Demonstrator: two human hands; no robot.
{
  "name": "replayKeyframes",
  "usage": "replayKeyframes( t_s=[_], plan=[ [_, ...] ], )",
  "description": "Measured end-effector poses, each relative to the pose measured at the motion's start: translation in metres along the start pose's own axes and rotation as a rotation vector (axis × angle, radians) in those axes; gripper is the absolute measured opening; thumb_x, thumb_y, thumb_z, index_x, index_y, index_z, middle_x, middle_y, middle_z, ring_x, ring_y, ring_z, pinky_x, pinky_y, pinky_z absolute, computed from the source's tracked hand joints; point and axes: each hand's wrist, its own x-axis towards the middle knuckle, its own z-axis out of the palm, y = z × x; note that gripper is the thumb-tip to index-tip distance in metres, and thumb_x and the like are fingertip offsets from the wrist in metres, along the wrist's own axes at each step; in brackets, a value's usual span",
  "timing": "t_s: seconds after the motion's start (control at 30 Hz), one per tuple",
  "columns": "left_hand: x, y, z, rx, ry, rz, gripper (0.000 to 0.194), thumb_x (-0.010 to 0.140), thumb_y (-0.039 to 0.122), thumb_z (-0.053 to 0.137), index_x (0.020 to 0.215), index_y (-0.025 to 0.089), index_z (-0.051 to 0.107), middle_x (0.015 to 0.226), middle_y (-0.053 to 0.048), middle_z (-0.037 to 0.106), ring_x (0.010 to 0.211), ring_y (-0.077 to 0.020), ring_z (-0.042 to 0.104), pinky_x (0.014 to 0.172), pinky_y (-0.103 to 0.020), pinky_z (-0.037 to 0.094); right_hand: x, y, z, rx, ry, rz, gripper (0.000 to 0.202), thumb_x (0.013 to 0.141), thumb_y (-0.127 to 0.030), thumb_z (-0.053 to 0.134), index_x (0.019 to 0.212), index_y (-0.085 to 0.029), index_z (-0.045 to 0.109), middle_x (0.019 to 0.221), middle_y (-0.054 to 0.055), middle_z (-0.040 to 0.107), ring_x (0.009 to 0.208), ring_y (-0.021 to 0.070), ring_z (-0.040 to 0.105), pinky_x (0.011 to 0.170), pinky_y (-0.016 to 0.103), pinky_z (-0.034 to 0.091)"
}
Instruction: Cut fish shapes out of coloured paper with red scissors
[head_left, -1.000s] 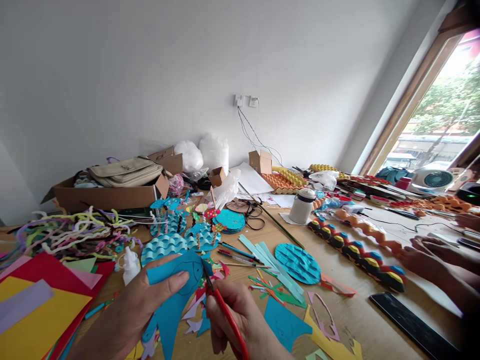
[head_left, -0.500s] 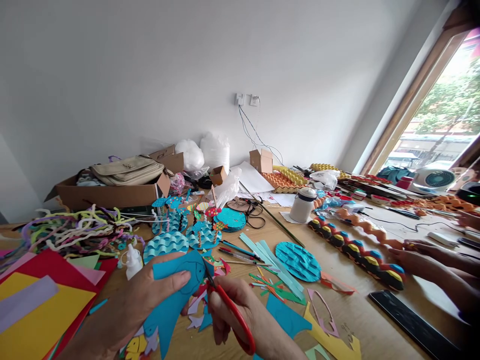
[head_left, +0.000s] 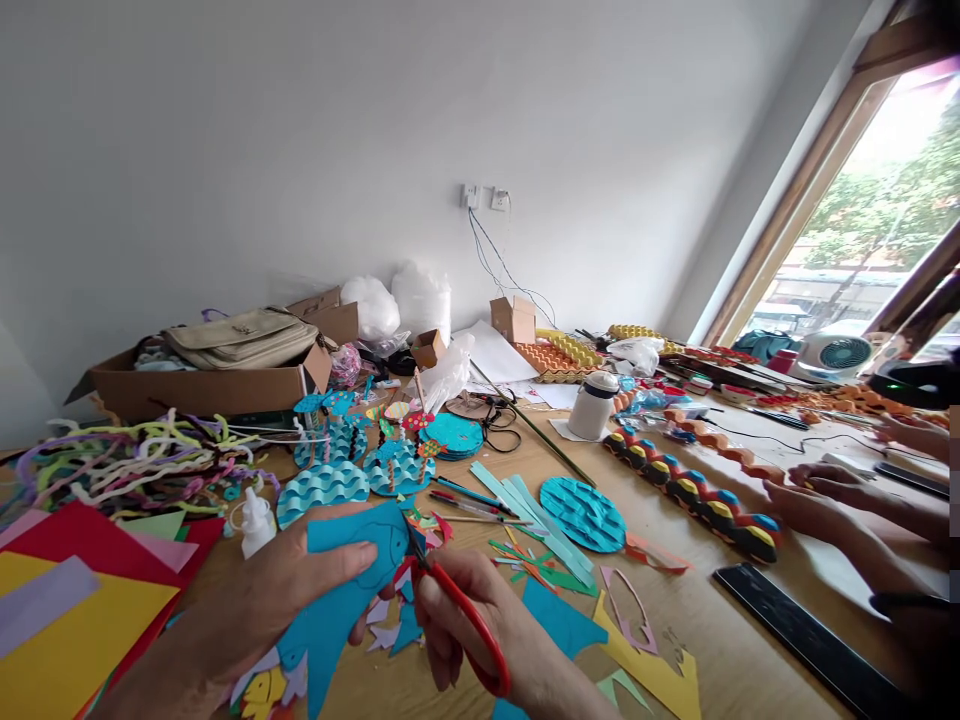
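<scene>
My left hand (head_left: 300, 580) pinches a sheet of blue paper (head_left: 334, 610), thumb on top. A fish outline is drawn in dark line near the sheet's upper right corner. My right hand (head_left: 476, 610) grips red-handled scissors (head_left: 469, 620), whose dark blades meet the paper's right edge beside the drawn fish head. Below the sheet lie small cut-out paper fish (head_left: 266, 690) in yellow, lilac and blue. Between and behind my hands the table holds paper scraps, and a larger blue offcut (head_left: 559, 615) lies to the right of my right hand.
Coloured paper sheets (head_left: 82, 620), a white glue bottle (head_left: 257, 525) and pipe cleaners (head_left: 150, 465) lie left. Blue fish models (head_left: 326, 490) stand ahead. Rightward are a textured blue disc (head_left: 583, 512), a painted egg-carton strip (head_left: 690, 490), a black bar (head_left: 802, 640) and another person's hands (head_left: 825, 500).
The camera view has turned slightly right, so the surroundings sit further left. My hands hold the same paper and scissors, nearly unmoved. The other person's hands have shifted a little.
</scene>
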Motion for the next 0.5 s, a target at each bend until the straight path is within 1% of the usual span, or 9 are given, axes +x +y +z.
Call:
replayKeyframes(
  t_s=[0.07, 0.17, 0.27, 0.3, 0.37, 0.43, 0.5],
  plan=[
    [0.0, 0.002, 0.002, 0.01, -0.015, -0.009, 0.031, 0.059, 0.038, 0.072, 0.086, 0.023, 0.067, 0.06, -0.002, 0.069, 0.045, -0.0166, 0.059, 0.042, -0.023, 0.046, -0.001, 0.0, 0.0, -0.013, 0.003, 0.018, 0.057, 0.068, -0.073, 0.045, 0.062, -0.016, 0.045, 0.043, -0.005, 0.043, 0.037, 0.0055, 0.043, 0.036, 0.014, 0.031],
    [0.001, 0.004, 0.002, 0.05, -0.068, -0.024, 0.025, 0.06, 0.037, 0.071, 0.079, 0.022, 0.068, 0.061, -0.002, 0.069, 0.044, -0.0153, 0.058, 0.042, -0.022, 0.045, -0.001, -0.001, -0.001, -0.038, -0.009, 0.044, 0.059, 0.065, -0.076, 0.044, 0.062, -0.016, 0.045, 0.041, -0.005, 0.043, 0.035, 0.0056, 0.042, 0.033, 0.014, 0.027],
    [0.004, 0.004, -0.001, 0.081, -0.103, -0.047, 0.02, 0.062, 0.037, 0.069, 0.075, 0.021, 0.068, 0.063, -0.002, 0.07, 0.045, -0.0146, 0.058, 0.043, -0.022, 0.046, -0.002, -0.002, -0.002, -0.072, -0.016, 0.06, 0.058, 0.068, -0.074, 0.043, 0.061, -0.017, 0.043, 0.041, -0.005, 0.042, 0.034, 0.0052, 0.041, 0.032, 0.013, 0.024],
    [0.005, 0.004, -0.002, 0.084, -0.105, -0.054, 0.02, 0.063, 0.036, 0.069, 0.077, 0.022, 0.068, 0.062, -0.002, 0.07, 0.045, -0.0148, 0.058, 0.043, -0.022, 0.046, -0.004, -0.002, -0.003, -0.081, -0.019, 0.055, 0.056, 0.07, -0.072, 0.043, 0.062, -0.017, 0.043, 0.042, -0.005, 0.042, 0.035, 0.0052, 0.041, 0.033, 0.013, 0.025],
    [0.007, 0.003, -0.004, 0.097, -0.129, -0.044, 0.021, 0.063, 0.036, 0.069, 0.079, 0.022, 0.069, 0.061, -0.001, 0.069, 0.046, -0.0152, 0.058, 0.043, -0.022, 0.046, -0.008, -0.003, -0.007, -0.105, -0.033, 0.025, 0.052, 0.074, -0.067, 0.044, 0.066, -0.016, 0.044, 0.047, -0.003, 0.045, 0.042, 0.0061, 0.045, 0.038, 0.013, 0.031],
    [0.009, 0.004, -0.006, 0.131, -0.166, -0.007, 0.018, 0.064, 0.035, 0.069, 0.076, 0.021, 0.069, 0.062, -0.002, 0.068, 0.048, -0.0152, 0.059, 0.044, -0.022, 0.047, -0.015, -0.003, -0.014, -0.156, -0.062, 0.004, 0.046, 0.078, -0.06, 0.044, 0.068, -0.015, 0.046, 0.053, -0.002, 0.049, 0.05, 0.0075, 0.049, 0.046, 0.015, 0.037],
    [0.012, 0.004, -0.009, 0.165, -0.187, 0.031, 0.017, 0.065, 0.036, 0.068, 0.071, 0.02, 0.069, 0.06, -0.001, 0.067, 0.047, -0.0143, 0.058, 0.044, -0.021, 0.046, -0.023, -0.002, -0.025, -0.212, -0.095, 0.056, 0.038, 0.08, -0.051, 0.048, 0.068, -0.015, 0.046, 0.052, -0.002, 0.049, 0.049, 0.0075, 0.048, 0.047, 0.016, 0.035]
  ],
)
